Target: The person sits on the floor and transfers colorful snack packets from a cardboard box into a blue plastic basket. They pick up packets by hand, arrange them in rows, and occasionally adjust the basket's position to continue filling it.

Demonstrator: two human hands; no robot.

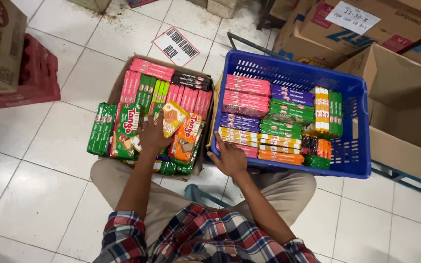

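Head view: orange wafer packet (173,118) lies diagonally.

One head-worn camera looks steeply down, close above the tiled floor (49,195).

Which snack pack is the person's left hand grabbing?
Find the open brown cardboard box on the tiled floor, left of the blue plastic crate. The left hand touches a yellow-orange wafer pack. It lies tilted on top, unlike the neat pink and green rows.

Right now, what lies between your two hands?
In the head view, orange wafer packets and the brown cardboard box's edge lie between left hand and right hand.
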